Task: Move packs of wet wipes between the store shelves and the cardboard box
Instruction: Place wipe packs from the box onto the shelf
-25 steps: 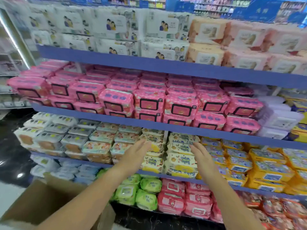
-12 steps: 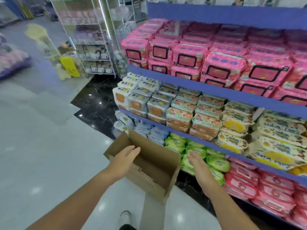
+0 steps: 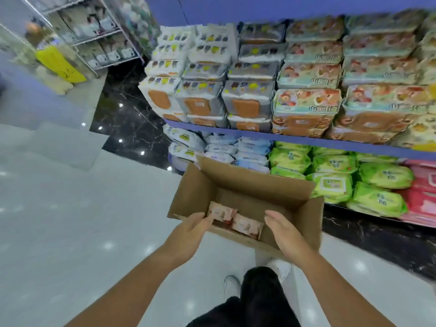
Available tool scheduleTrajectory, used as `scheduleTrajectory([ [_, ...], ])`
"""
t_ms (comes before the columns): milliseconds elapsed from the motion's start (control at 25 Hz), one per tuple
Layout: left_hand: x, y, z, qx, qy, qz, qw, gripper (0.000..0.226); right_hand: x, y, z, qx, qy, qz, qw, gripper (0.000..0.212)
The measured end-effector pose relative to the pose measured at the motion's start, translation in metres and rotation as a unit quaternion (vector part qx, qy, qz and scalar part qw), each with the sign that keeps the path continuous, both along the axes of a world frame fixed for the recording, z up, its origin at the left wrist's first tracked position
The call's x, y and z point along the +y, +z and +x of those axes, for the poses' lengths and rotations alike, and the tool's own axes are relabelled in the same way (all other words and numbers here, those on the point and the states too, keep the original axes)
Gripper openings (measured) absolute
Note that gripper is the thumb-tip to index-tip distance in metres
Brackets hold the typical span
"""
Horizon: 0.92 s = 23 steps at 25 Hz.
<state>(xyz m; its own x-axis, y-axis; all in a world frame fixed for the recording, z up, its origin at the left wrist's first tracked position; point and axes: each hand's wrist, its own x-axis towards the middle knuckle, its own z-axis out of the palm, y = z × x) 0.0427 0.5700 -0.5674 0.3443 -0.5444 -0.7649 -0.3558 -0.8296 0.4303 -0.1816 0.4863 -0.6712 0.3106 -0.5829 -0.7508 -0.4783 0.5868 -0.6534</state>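
An open cardboard box [image 3: 254, 185] stands on the floor in front of the store shelves [image 3: 306, 139]. Two pale pink packs of wet wipes [image 3: 233, 220] lie inside it near the front wall. My left hand [image 3: 188, 234] hovers at the box's front left edge, fingers straight, holding nothing. My right hand [image 3: 283, 230] is over the box's right side, palm turned inward, also empty. White, orange and green packs fill the shelves behind the box.
Green packs [image 3: 335, 182] and pink packs [image 3: 422, 197] fill the bottom shelf to the right of the box. A wire rack [image 3: 94, 38] and a yellow sign [image 3: 60, 64] stand at the far left. My shoe [image 3: 232, 285] is on the glossy floor just behind the box.
My view has dropped from the shelves to the box. Both hands came down from the yellow packs on the shelf to the box's opening.
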Motion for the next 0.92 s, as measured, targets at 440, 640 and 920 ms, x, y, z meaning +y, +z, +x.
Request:
scheduleTrajectory([
  [440,-0.138,-0.267,0.08,-0.055,-0.145,0.131,0.979,0.038,-0.111,-0.276,0.056,0.074,0.178,0.03,0.981,0.053],
  [640,-0.156,-0.41,0.129,-0.096,-0.283,0.205,0.932,0.036,-0.117,-0.402,0.065,0.123,0.165,0.084,0.975,0.051],
  [920,-0.158,-0.527,0.16,-0.082,-0.165,0.252,0.95,0.038,-0.092,-0.523,0.088,0.152,0.179,0.138,0.962,0.078],
])
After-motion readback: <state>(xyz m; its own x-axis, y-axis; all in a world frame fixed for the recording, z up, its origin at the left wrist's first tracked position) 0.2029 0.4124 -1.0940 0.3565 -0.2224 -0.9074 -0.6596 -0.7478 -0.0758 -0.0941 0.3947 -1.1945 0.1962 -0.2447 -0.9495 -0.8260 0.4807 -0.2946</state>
